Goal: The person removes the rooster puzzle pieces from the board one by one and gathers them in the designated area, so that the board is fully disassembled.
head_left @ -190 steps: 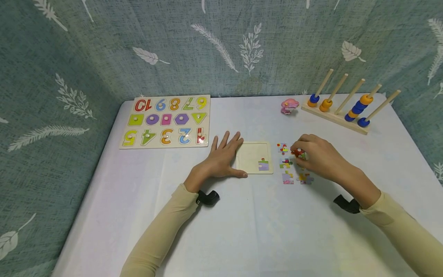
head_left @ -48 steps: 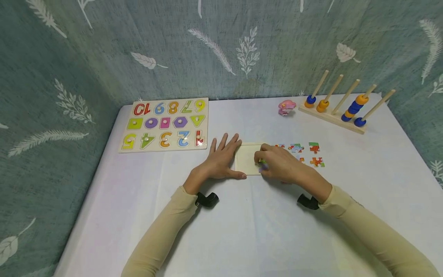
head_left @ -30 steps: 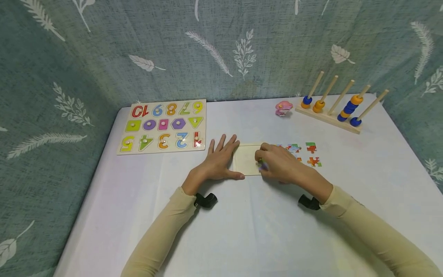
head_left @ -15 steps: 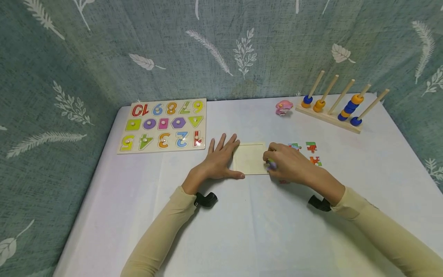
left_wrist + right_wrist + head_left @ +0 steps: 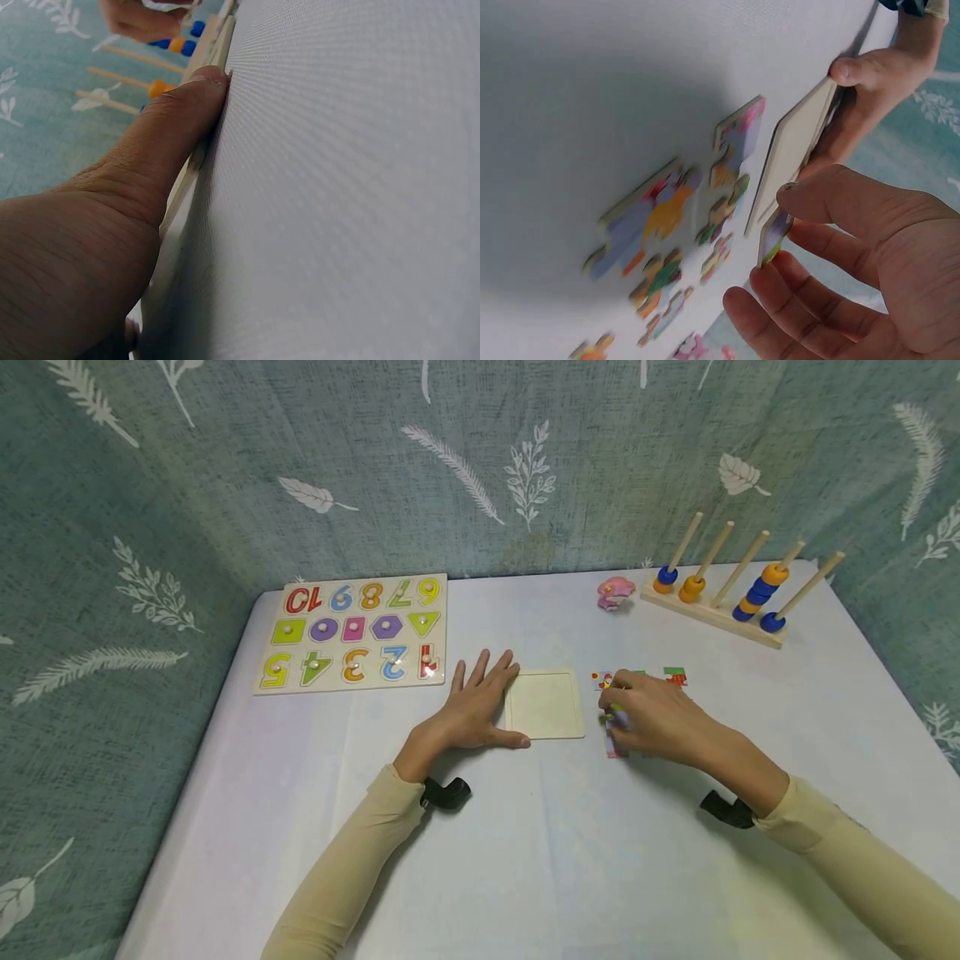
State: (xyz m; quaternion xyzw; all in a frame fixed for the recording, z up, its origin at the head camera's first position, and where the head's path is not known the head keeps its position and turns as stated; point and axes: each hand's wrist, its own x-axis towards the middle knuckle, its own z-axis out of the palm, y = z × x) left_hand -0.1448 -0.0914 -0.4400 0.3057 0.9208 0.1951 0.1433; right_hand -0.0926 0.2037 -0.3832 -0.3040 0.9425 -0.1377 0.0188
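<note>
My left hand [image 5: 471, 708], fingers spread and straight, rests at the left side of a shallow square wooden puzzle tray [image 5: 543, 706]. Its thumb [image 5: 169, 135] lies along the tray's near edge in the left wrist view. The tray's bare wooden base shows. Just right of the tray, my right hand [image 5: 660, 714] pinches a purple-and-green jigsaw piece [image 5: 774, 238] between thumb and fingers, off the table. Several loose jigsaw pieces [image 5: 651, 217] lie under and beside that hand. It hides part of them in the head view; a red-and-green piece [image 5: 675, 676] shows beyond it.
A wooden number-and-shape peg board [image 5: 352, 635] lies at the back left. A small pink figurine [image 5: 616, 592] and a wooden bead stacker [image 5: 720, 614] with upright rods stand at the back right. A patterned curtain [image 5: 480, 468] hangs behind the white table.
The purple-and-green piece lay in the tray's lower right corner earlier. My right hand has taken it out and carried it right, over the loose pieces. The left hand stays put.
</note>
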